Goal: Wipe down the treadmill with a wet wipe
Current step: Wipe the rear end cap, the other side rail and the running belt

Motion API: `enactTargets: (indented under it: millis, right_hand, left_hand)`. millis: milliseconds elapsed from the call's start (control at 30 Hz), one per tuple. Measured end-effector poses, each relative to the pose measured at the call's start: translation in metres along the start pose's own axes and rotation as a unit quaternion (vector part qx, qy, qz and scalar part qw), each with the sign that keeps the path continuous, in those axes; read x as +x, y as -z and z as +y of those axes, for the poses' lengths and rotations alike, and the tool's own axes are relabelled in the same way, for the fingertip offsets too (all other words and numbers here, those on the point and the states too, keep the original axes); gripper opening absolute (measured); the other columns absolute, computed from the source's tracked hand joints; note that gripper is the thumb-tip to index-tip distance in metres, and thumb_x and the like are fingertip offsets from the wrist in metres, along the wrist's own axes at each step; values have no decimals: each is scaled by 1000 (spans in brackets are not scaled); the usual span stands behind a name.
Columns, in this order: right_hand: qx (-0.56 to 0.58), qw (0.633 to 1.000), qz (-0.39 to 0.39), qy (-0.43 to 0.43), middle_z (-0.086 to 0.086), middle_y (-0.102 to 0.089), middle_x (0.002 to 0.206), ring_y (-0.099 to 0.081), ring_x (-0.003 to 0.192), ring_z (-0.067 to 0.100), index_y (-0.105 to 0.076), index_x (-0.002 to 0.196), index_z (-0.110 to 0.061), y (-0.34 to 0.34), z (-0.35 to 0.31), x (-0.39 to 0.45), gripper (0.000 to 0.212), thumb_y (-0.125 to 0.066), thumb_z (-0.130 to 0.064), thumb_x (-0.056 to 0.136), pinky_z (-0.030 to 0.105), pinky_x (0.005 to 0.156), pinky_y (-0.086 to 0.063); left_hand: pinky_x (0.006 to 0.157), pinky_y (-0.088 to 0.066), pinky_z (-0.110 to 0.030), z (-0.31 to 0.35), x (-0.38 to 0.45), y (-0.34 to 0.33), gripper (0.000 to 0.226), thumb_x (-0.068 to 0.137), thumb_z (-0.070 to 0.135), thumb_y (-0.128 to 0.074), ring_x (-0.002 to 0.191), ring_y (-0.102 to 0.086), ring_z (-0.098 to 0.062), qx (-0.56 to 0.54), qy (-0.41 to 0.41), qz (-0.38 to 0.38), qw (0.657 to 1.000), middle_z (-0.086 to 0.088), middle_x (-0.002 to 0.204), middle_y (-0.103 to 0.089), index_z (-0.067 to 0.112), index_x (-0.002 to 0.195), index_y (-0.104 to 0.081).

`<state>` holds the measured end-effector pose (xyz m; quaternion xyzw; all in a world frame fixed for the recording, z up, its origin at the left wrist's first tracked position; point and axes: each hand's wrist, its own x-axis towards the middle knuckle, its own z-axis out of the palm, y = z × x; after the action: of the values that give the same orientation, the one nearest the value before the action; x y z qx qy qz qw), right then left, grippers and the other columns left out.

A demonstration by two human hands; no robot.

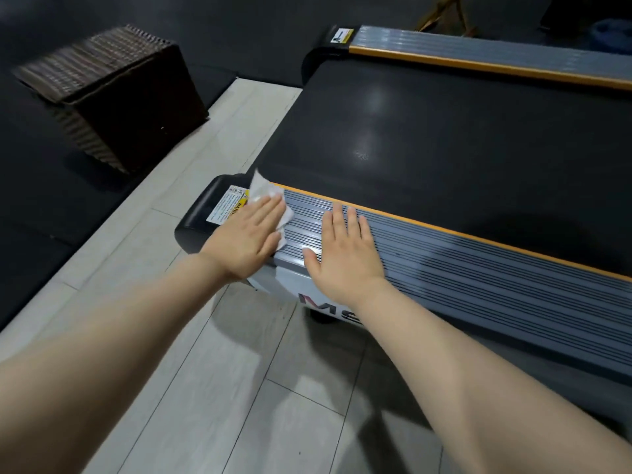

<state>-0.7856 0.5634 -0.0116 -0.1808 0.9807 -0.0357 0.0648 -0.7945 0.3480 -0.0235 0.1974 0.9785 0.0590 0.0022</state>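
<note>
Currently: left hand point(251, 234) flat, pressing wet wipe point(270, 200) onto treadmill point(444, 275) side rail.
Wipe judged limp, light (bunches easily); hold under palm. Right hand point(342, 251) spread, bracing, empty.

This looks like a home workout corner or small gym — a treadmill point(444, 138) with ribbed grey side rails point(478, 285) and orange trim stands on pale plank flooring point(205, 371) edged by dark rubber mats point(34, 186), a wicker basket point(113, 94) nearby.

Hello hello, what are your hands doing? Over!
Left hand flat, pressing wet wipe on side rail. Right hand flat, empty. Nothing blocking.
</note>
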Motion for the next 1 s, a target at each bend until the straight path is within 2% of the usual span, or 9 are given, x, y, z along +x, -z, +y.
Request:
enactTargets:
  millis: [67,167,233,300,367,533,667,867,1000]
  right_hand:
    - [-11,1000,-4,2,17,2,162,3,150,33,-3,155,-5,1,-1,3,78,-17,-56,98,46,121,-1]
    - [1,1000,-8,-8,13,4,163,5,150,29,-3,155,-9,1,-4,4,77,-15,-57,98,45,122,1]
    - [20,1000,-2,-22,10,4,163,6,150,27,-4,156,-11,2,-3,7,76,-17,-59,98,44,122,2]
    - [25,999,2,-29,8,4,164,6,150,26,-4,156,-13,3,-5,7,76,-17,-60,97,43,122,2]
    - [29,999,5,-27,8,3,164,5,150,26,-5,156,-13,4,-6,6,76,-17,-60,97,43,122,1]
    - [11,999,21,-25,10,-5,163,-2,150,28,-10,155,-12,3,-6,6,77,-19,-60,96,45,122,-5]
    - [5,999,25,-22,11,-6,163,-2,150,28,-10,155,-12,3,-8,6,77,-18,-60,96,45,122,-6]
    - [-9,999,28,-33,10,-7,163,-4,150,29,-11,155,-13,-1,-9,7,79,-12,-61,93,46,122,-8]
    - [-20,999,29,-31,10,-10,163,-6,150,29,-13,155,-13,-1,-9,8,80,-11,-61,92,45,122,-9]
  left_hand:
    - [124,-11,-38,11,4,-2,67,102,44,-13,152,-16,-25,1,-56,-10,998,-13,162,-19,3,155,-23]
    - [125,-9,-36,18,12,-2,67,102,45,-12,153,-11,-20,-17,-77,-18,997,-9,164,-14,7,156,-20]
    - [124,0,-29,7,18,1,72,99,50,-8,153,-7,-18,-24,-42,-18,999,-8,164,-11,8,157,-16]
    - [119,10,-20,-18,23,7,83,91,55,-1,152,-2,-16,-47,28,-18,998,-10,165,-7,5,156,-13]
    - [117,12,-16,-45,25,8,88,89,57,0,153,-6,-20,-54,70,-10,996,-13,164,-10,2,156,-14]
    - [124,1,-29,-50,21,4,83,92,56,-4,153,-10,-21,-48,63,-10,997,-11,164,-12,5,156,-16]
    - [120,7,-21,-38,13,5,83,91,57,-4,153,-9,-20,-55,54,-5,997,-8,165,-9,7,157,-14]
    - [124,-9,-35,-55,-1,12,76,96,55,-11,152,-13,-18,-50,11,-26,998,-7,164,-14,10,157,-18]
    - [124,-6,-31,-88,14,17,87,89,61,-9,153,-12,-20,-59,75,-38,995,-9,164,-14,8,157,-18]
